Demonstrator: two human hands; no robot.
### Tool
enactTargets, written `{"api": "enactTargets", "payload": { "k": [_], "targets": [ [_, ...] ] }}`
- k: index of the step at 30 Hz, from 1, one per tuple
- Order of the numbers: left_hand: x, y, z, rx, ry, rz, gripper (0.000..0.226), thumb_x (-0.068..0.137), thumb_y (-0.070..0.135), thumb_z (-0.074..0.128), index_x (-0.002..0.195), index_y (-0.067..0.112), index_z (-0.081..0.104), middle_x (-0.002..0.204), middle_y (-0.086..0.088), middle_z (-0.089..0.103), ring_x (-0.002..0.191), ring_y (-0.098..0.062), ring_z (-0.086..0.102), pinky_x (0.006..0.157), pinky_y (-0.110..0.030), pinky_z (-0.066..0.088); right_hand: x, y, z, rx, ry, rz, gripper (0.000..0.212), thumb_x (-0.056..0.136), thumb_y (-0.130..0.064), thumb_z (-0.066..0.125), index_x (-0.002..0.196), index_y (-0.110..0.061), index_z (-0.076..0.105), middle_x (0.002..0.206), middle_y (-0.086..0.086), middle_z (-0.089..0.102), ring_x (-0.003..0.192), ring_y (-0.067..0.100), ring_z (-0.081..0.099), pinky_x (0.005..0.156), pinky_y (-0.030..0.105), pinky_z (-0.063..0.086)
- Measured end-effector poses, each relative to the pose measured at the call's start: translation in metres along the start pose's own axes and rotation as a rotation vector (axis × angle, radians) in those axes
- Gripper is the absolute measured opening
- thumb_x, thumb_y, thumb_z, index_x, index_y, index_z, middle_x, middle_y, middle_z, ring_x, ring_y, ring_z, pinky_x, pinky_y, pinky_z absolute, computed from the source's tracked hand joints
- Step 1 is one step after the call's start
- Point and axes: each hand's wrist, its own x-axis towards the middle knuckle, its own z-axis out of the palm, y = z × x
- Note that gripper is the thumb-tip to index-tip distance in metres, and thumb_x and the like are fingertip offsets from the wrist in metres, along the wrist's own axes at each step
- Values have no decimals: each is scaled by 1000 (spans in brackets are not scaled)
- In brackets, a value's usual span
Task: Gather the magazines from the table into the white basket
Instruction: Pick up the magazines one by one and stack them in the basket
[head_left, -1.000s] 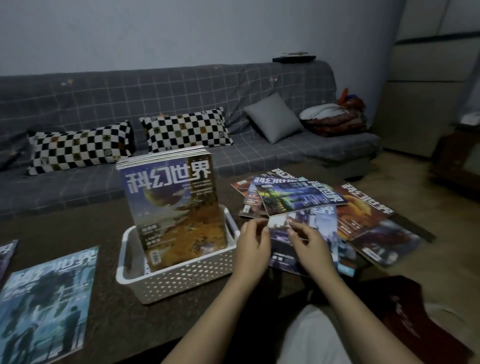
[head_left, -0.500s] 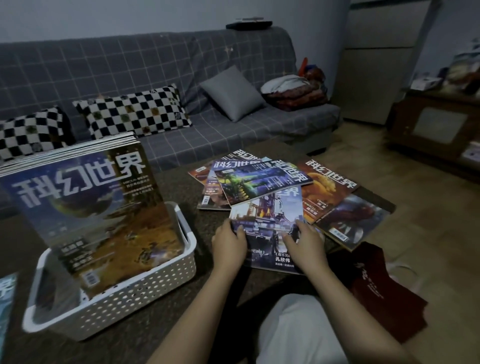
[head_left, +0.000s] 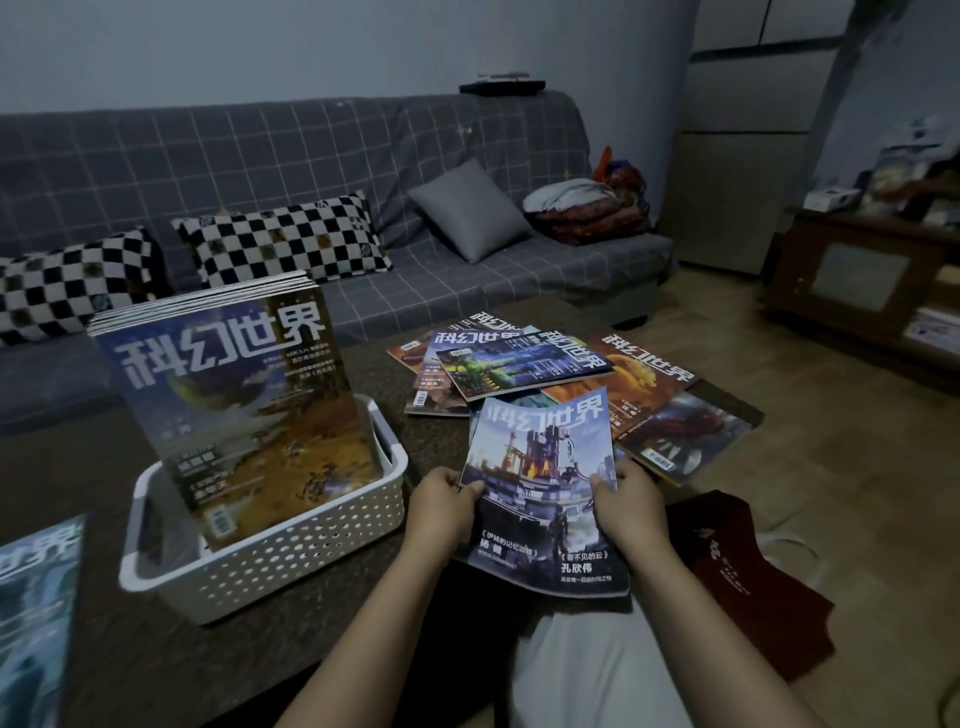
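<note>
Gripping a magazine (head_left: 545, 483) by its side edges, the left hand (head_left: 441, 506) and right hand (head_left: 626, 501) pinch it with curled fingers (head_left: 470, 488), tilted above the tabletop (head_left: 156, 675), right of the white basket (head_left: 270, 551).

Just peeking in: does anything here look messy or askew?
Yes. The loose magazines on the table lie fanned and overlapping at odd angles, and the stack in the white basket leans back, sticking well above its rim.

held magazine (head_left: 540, 483): I see it tilted up, gripped at both side edges
magazine pile (head_left: 524, 366): fanned flat on worktop
white basket (head_left: 291, 545): magazines upright inside
</note>
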Motion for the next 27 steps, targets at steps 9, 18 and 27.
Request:
{"api": "enactTargets", "payload": {
  "k": [9,18,27],
  "targets": [
    [-68,0,-42,-336,92,252,21,87,15,63,108,19,62,102,-3,70,91,-20,67,83,-44,56,-66,-18,-28,238,79,-188,14,92,-18,52,104,-12,55,104,10,66,89,24,60,77,35,47],
    [-76,-11,-124,-371,264,470,56,86,14,65,134,37,47,116,28,54,99,19,50,74,-2,47,-90,-97,-3,441,-99,-365,16,93,-16,52,108,-14,53,109,8,65,98,23,63,80,33,49],
    [-51,-39,-200,-176,503,506,60,91,18,59,134,51,32,116,19,47,108,-3,49,87,-25,44,-77,-170,74,504,-322,-472,12,92,-19,54,101,-27,51,97,-1,66,79,7,63,59,21,45]
  ]
}}
